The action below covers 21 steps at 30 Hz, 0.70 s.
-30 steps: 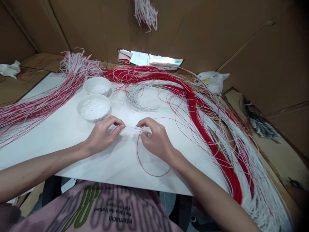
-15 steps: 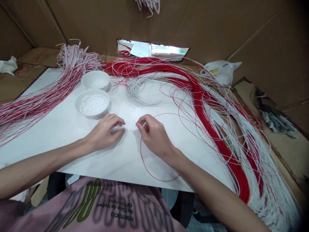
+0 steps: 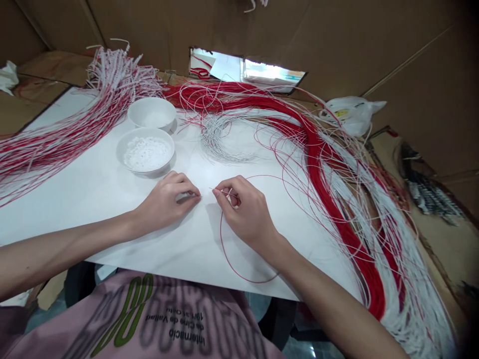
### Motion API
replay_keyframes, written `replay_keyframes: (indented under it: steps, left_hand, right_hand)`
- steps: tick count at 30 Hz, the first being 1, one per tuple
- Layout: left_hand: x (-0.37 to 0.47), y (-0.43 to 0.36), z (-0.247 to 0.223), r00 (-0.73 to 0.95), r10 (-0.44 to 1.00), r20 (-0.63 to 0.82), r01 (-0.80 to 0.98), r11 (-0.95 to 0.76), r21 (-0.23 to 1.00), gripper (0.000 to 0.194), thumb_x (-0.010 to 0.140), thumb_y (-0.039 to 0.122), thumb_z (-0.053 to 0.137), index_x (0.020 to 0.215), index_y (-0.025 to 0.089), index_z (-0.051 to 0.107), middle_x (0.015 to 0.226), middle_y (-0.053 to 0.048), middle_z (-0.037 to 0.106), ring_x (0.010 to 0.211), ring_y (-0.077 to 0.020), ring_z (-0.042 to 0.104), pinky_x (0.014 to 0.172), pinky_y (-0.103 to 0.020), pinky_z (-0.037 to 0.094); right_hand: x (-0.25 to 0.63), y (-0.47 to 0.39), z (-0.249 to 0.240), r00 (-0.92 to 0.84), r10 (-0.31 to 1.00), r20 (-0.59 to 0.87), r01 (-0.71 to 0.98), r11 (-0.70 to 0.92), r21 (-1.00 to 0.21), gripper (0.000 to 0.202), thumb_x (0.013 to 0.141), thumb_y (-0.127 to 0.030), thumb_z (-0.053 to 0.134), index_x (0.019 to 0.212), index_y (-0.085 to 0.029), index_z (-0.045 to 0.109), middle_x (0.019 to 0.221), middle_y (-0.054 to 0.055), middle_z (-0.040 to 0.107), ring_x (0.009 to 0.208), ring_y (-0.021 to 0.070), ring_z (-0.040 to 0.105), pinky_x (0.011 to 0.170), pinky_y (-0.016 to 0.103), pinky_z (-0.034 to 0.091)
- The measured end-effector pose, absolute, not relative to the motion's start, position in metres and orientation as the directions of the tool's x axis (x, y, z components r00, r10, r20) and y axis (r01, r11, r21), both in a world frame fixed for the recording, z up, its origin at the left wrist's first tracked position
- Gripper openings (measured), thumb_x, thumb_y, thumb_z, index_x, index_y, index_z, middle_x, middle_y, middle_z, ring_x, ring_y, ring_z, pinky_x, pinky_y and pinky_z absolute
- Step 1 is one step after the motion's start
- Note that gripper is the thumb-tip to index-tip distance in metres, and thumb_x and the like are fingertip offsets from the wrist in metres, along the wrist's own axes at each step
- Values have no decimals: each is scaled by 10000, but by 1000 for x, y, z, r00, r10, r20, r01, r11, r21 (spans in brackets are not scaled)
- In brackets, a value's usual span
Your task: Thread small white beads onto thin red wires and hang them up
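Note:
My right hand [image 3: 243, 207] pinches the tip of a thin red cord [image 3: 224, 249], whose end sticks out just past the fingertips. The rest of that cord loops over the white tabletop [image 3: 179, 254] around the hand. Facing it across a small gap, my left hand [image 3: 170, 199] has thumb and forefinger pressed together; whatever sits between them is too small to make out. Behind the left hand stands a white bowl [image 3: 170, 154] of small white bead-like pieces [image 3: 145, 153]. A second white bowl [image 3: 136, 112] is just beyond it, with some white at its bottom.
Red and white cords [image 3: 318, 159] sweep along the back and right side. A bundle with white beaded-looking ends [image 3: 116, 75] lies at the left. A coil of pale strands [image 3: 217, 139] is mid-table. A plastic bag [image 3: 352, 114] sits by the cardboard wall [image 3: 337, 50].
The left thumb and forefinger have come together from being apart. The right hand keeps its pinch on the red cord. The view has shifted a little.

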State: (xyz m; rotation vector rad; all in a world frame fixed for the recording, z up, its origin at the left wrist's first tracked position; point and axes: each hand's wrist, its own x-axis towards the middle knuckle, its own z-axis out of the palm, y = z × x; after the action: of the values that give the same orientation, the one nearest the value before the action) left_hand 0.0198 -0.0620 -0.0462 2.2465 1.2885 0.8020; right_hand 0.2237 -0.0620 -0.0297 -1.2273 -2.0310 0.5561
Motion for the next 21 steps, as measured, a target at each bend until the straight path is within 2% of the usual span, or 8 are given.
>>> replay_keyframes:
  steps: [4, 6, 10, 12, 16, 21]
  left_hand:
    - [18, -61, -46, 422, 862, 281, 604, -499, 622, 108, 880, 204, 596, 860, 181, 699, 848, -41, 663, 812, -172, 565, 766, -327, 458]
    - [17, -60, -43, 413, 872, 262, 566, -471, 676, 100, 884, 220, 597, 868, 178, 686, 843, -37, 670, 802, -167, 579, 760, -321, 465]
    - [17, -62, -33, 332, 938, 98, 316, -208, 926, 142, 871, 301, 636, 893, 165, 669, 842, -42, 695, 770, -155, 639, 689, -277, 518]
    - [17, -63, -29, 331, 944, 4, 174, -65, 983, 149, 849, 306, 672, 884, 161, 666, 853, -50, 710, 791, -161, 671, 695, -270, 545]
    - [17, -65, -27, 379, 922, -80, -9, 90, 996, 116, 835, 285, 702, 878, 180, 678, 877, -44, 731, 859, -164, 698, 795, -283, 562]
    - [19, -66, -28, 401, 906, -134, -150, 209, 966, 155, 782, 300, 762, 834, 173, 690, 815, -41, 727, 833, -161, 704, 811, -292, 569]
  right_hand:
    - [222, -64, -29, -342, 872, 350, 548, 487, -679, 70, 906, -178, 580, 837, -188, 587, 783, 1, 602, 634, 112, 515, 619, 259, 439]
    - [222, -65, -27, -355, 865, 355, 505, 497, -706, 67, 912, -175, 565, 849, -192, 578, 796, 6, 609, 654, 114, 538, 605, 255, 450]
    - [220, -69, -23, -376, 831, 410, 389, 543, -744, 63, 923, -164, 532, 899, -200, 577, 853, 22, 637, 729, 127, 588, 640, 267, 497]
    - [219, -71, -21, -385, 802, 456, 327, 581, -745, 81, 923, -148, 520, 925, -198, 583, 876, 30, 650, 757, 130, 600, 672, 280, 519]
    - [217, -75, -18, -376, 782, 498, 255, 603, -756, 100, 908, -120, 524, 943, -185, 591, 893, 46, 666, 792, 134, 618, 660, 277, 540]
    - [216, -79, -15, -374, 773, 513, 232, 613, -755, 103, 905, -114, 522, 928, -187, 592, 877, 41, 675, 778, 128, 625, 645, 273, 549]
